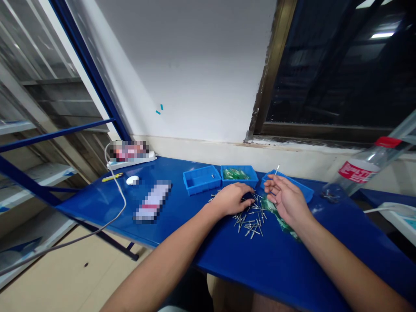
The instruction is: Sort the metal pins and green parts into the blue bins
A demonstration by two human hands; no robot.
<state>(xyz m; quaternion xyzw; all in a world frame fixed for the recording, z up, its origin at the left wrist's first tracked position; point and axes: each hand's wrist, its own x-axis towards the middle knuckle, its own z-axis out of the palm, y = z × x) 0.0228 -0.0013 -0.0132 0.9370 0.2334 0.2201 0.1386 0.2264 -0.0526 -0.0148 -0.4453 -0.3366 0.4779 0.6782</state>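
Over the upper part of a loose heap of thin metal pins (250, 223), the left hand (232, 198) is lowered with its fingers bent and its thumb parted from the forefinger; whether it has hold of any pin cannot be told. Just right of it, the right hand (287, 197) is raised, its fingers loosely curled, with one slim pin (277, 169) jutting up from the fingertips. Between the hands and toward the wearer, the heap spreads over the blue table (240, 268), its pins crossing at all angles. Under and beside the right hand lies a crumpled green bag (286, 225).

Beyond the hands stand three blue boxes: the left box (201, 186) has a small piece in it, the middle box (239, 183) holds green packaging (235, 174), and the right box (305, 190) is partly hidden by the right hand. Farther right, a clear bottle (357, 171) with a red cap leans in view, small dark pieces near its base. Well left of the left hand are a blurred-out flat item (152, 202), a rounded white object (132, 180), a yellow cutter (112, 177) and a white power strip (131, 161).
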